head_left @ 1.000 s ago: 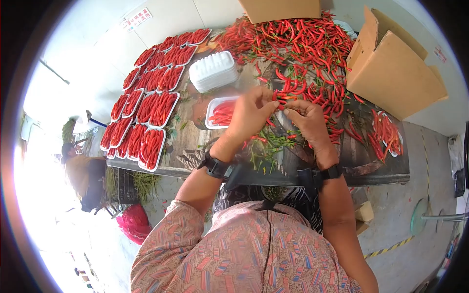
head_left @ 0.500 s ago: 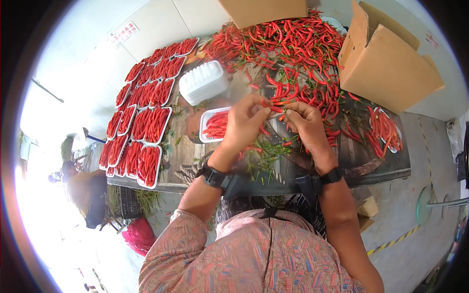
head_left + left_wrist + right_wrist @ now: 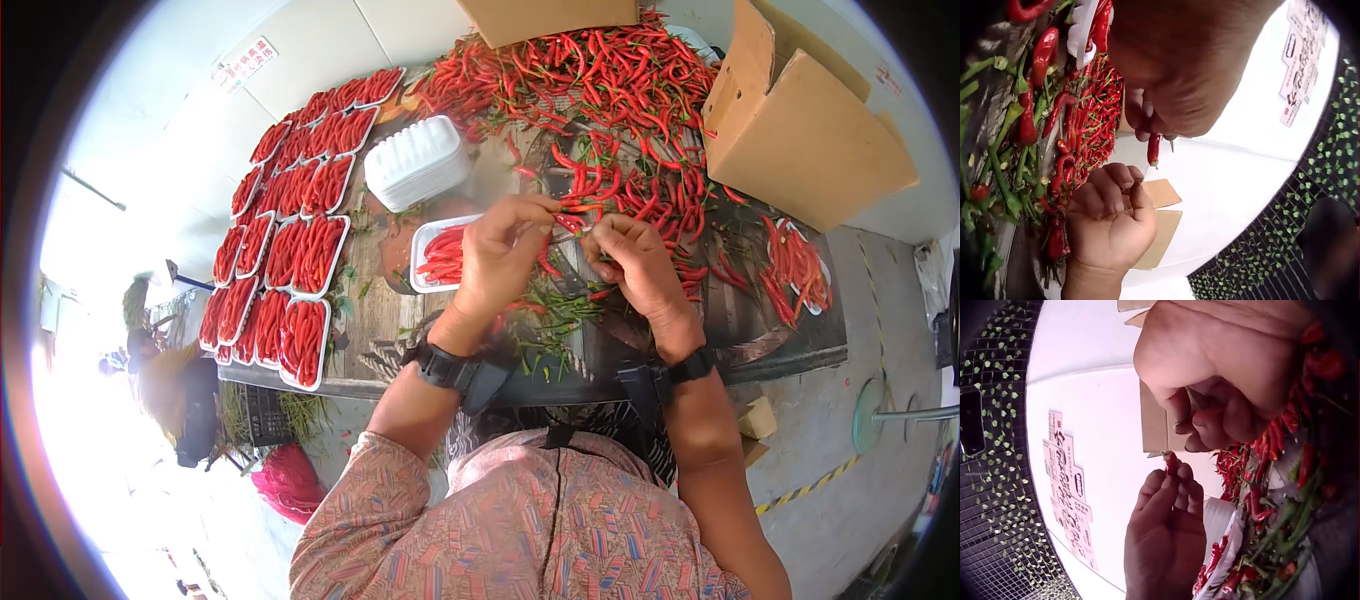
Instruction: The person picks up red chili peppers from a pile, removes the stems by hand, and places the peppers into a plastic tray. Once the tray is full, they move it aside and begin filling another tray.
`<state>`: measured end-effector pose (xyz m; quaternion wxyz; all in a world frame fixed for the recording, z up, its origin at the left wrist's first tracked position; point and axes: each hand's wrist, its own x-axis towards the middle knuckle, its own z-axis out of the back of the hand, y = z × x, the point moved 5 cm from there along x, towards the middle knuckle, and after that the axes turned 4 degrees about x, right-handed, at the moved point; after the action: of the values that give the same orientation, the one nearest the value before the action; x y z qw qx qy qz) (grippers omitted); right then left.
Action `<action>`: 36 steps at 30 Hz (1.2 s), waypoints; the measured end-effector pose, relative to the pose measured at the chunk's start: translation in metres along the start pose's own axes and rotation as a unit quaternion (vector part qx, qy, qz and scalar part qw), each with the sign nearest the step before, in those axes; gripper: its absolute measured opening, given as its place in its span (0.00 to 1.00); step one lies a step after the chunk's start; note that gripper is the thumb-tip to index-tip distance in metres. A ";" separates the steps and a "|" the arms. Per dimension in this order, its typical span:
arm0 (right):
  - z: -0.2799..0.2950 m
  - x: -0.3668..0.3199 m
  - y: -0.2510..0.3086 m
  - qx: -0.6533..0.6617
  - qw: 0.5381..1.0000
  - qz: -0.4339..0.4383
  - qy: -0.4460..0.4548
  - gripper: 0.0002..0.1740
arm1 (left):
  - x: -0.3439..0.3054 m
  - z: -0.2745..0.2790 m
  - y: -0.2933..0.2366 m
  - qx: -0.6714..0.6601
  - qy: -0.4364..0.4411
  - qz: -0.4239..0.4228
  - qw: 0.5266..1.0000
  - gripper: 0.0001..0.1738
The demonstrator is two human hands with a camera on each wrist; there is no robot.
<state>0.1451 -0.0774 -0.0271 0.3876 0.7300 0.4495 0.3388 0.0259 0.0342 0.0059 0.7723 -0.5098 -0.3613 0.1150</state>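
My left hand [image 3: 497,262] pinches a red chili [image 3: 1154,152] between thumb and fingertips, its greenish cap end sticking out toward the other hand. Just to the right, my right hand [image 3: 645,268] has its fingers curled and stands a little apart from the chili. Between its thumb and finger the right wrist view shows a small greenish stem [image 3: 1192,397], partly hidden by the fingers. Beside the left hand lies a white foam tray [image 3: 416,262] part-filled with red chilies [image 3: 442,256]. Loose green stems [image 3: 545,320] lie on the table below the hands.
Filled trays of chilies [image 3: 318,250] stand in rows on the left. A stack of white trays [image 3: 415,165] sits behind the part-filled one. A big chili heap [image 3: 610,85] covers the back, by a cardboard box [image 3: 810,140]. Another tray [image 3: 822,290] of chilies is at the right.
Both hands' fingertips met at the chili earlier; my right hand has now drawn back to the right from it. My left hand still pinches the chili.
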 end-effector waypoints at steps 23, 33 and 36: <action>0.006 -0.001 0.000 0.077 0.997 -0.005 -0.026 0.06 | -0.001 -0.002 0.007 -0.064 0.008 0.037 0.997 0.09; 0.001 -0.002 0.004 -0.033 0.991 -0.020 -0.130 0.11 | -0.001 -0.001 0.001 0.003 -0.011 -0.042 0.999 0.10; 0.001 -0.002 0.002 -0.157 0.984 0.001 -0.087 0.09 | 0.000 0.002 -0.007 0.042 -0.016 -0.075 0.996 0.11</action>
<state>0.1459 -0.0798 -0.0262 0.5346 0.6870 0.3548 0.3410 0.0231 0.0324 0.0121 0.7936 -0.4463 -0.4057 0.0796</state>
